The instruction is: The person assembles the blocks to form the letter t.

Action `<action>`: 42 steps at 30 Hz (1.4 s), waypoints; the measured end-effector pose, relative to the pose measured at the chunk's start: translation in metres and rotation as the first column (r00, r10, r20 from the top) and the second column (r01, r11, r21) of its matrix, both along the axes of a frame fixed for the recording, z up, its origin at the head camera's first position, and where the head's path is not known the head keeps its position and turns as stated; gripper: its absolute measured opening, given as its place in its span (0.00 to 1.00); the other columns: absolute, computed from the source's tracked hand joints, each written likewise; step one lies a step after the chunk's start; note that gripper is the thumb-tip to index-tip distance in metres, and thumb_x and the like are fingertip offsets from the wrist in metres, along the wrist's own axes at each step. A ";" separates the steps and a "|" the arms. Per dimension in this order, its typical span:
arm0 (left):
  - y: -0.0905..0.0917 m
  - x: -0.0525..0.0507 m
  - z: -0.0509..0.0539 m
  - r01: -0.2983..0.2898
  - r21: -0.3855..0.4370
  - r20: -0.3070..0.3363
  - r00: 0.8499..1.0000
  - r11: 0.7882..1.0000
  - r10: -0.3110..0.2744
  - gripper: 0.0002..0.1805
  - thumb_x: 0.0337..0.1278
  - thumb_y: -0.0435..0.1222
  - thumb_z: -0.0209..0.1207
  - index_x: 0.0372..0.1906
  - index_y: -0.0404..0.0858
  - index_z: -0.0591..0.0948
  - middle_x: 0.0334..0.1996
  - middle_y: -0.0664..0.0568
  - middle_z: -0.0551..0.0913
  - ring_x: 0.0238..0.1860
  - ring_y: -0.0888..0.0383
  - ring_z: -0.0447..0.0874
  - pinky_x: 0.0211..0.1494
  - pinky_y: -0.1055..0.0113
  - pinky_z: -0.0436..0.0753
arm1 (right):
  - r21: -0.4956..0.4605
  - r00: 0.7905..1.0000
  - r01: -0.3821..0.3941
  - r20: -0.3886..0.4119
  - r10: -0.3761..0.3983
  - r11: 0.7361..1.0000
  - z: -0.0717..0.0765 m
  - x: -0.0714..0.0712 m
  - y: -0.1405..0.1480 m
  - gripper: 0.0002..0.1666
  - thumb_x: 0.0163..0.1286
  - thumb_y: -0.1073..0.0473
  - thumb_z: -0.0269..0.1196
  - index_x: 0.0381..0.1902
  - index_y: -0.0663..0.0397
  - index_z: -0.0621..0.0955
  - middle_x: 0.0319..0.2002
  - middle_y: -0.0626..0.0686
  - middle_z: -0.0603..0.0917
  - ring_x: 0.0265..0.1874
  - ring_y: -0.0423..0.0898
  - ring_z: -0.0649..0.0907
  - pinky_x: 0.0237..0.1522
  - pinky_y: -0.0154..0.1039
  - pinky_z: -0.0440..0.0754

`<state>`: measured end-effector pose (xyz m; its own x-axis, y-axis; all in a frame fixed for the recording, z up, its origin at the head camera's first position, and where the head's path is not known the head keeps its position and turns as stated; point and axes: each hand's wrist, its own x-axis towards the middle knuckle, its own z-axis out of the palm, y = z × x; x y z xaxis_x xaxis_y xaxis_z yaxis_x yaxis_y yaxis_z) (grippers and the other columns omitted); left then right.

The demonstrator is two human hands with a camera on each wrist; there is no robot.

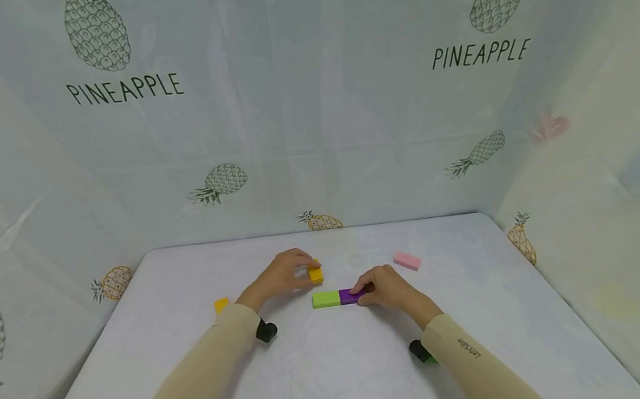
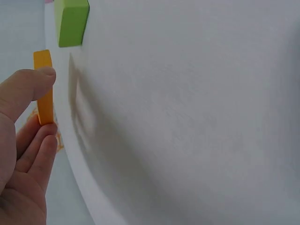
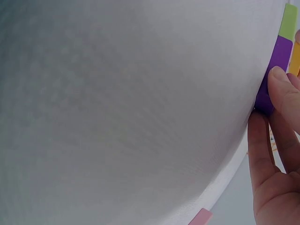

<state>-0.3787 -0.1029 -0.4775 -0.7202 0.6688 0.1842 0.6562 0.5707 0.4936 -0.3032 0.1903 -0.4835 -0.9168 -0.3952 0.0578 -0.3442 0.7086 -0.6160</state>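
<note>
My left hand [image 1: 285,273] pinches a yellow-orange block [image 1: 316,275] between thumb and fingers, just behind the light green block [image 1: 326,300]. In the left wrist view the thumb lies on one face of the orange block [image 2: 44,89], with fingertips at its lower end. My right hand [image 1: 388,287] holds the purple block [image 1: 350,297] at its right end. The purple block stands end to end with the green one in a row. In the right wrist view, thumb and fingers of the right hand [image 3: 281,136] are around the end of the purple block [image 3: 280,56].
A pink block [image 1: 408,261] lies to the right, behind my right hand. Another yellow-orange block [image 1: 221,304] is at the left, beside my left sleeve. A bit of green [image 1: 431,360] shows by the right wrist camera [image 1: 419,351]. The white table's back edge [image 1: 360,226] meets a pineapple-print sheet.
</note>
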 end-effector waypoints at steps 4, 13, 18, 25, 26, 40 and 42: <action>0.009 -0.001 -0.001 0.013 0.002 -0.003 1.000 1.000 -0.013 0.22 0.62 0.38 0.74 0.62 0.42 0.88 0.58 0.49 0.85 0.62 0.48 0.80 0.71 0.48 0.77 | 0.002 1.000 0.002 0.005 -0.002 1.000 0.001 0.001 0.000 0.10 0.66 0.64 0.76 0.45 0.50 0.94 0.46 0.49 0.92 0.50 0.49 0.86 0.60 0.51 0.85; 0.027 0.001 0.001 0.027 -0.025 0.040 0.999 0.999 -0.026 0.22 0.61 0.37 0.75 0.61 0.44 0.88 0.59 0.50 0.85 0.63 0.49 0.80 0.73 0.48 0.76 | -0.006 1.000 -0.005 0.011 0.005 1.000 0.000 -0.001 0.000 0.10 0.66 0.64 0.76 0.45 0.50 0.94 0.46 0.49 0.92 0.49 0.48 0.86 0.58 0.50 0.86; 0.034 0.001 -0.001 0.019 -0.059 0.042 0.999 0.998 -0.017 0.21 0.62 0.37 0.74 0.60 0.45 0.89 0.59 0.51 0.85 0.63 0.50 0.80 0.73 0.50 0.76 | -0.014 1.000 -0.005 0.013 0.005 1.000 0.001 -0.001 0.000 0.10 0.66 0.64 0.76 0.45 0.51 0.94 0.46 0.49 0.92 0.50 0.49 0.86 0.60 0.52 0.85; 0.040 -0.002 -0.004 0.038 -0.075 0.036 0.999 0.996 -0.035 0.20 0.64 0.37 0.74 0.60 0.44 0.89 0.58 0.51 0.85 0.62 0.51 0.80 0.72 0.52 0.77 | -0.022 1.000 -0.008 0.014 0.008 1.000 -0.001 -0.002 0.000 0.10 0.65 0.64 0.77 0.45 0.50 0.94 0.46 0.49 0.92 0.50 0.49 0.87 0.59 0.51 0.86; 0.040 -0.002 -0.005 0.045 -0.075 0.033 0.999 0.996 -0.043 0.20 0.64 0.37 0.74 0.60 0.44 0.89 0.58 0.51 0.85 0.62 0.51 0.80 0.72 0.52 0.77 | -0.023 1.000 -0.009 0.014 0.009 1.000 -0.001 -0.002 0.000 0.10 0.65 0.64 0.77 0.45 0.50 0.94 0.46 0.49 0.92 0.50 0.49 0.87 0.59 0.51 0.86; 0.043 -0.011 -0.013 0.062 -0.108 0.054 0.997 0.992 -0.057 0.19 0.67 0.39 0.72 0.61 0.46 0.88 0.58 0.55 0.85 0.62 0.55 0.80 0.72 0.56 0.77 | -0.015 1.000 -0.010 0.014 0.011 1.000 0.002 0.001 0.000 0.10 0.66 0.65 0.76 0.45 0.52 0.94 0.46 0.50 0.92 0.50 0.50 0.87 0.58 0.51 0.86; 0.042 -0.012 -0.014 0.061 -0.118 0.055 0.997 0.991 -0.055 0.20 0.67 0.40 0.72 0.62 0.46 0.88 0.59 0.56 0.85 0.62 0.56 0.80 0.72 0.57 0.77 | -0.014 1.000 -0.008 0.015 0.008 1.000 0.002 0.002 -0.001 0.10 0.66 0.65 0.76 0.45 0.52 0.94 0.46 0.50 0.92 0.50 0.50 0.87 0.58 0.51 0.86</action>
<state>-0.3910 -0.0605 -0.4917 -0.6862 0.7246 0.0641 0.6654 0.5896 0.4578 -0.3015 0.1897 -0.4814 -0.9144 -0.4017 0.0499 -0.3407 0.6972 -0.6307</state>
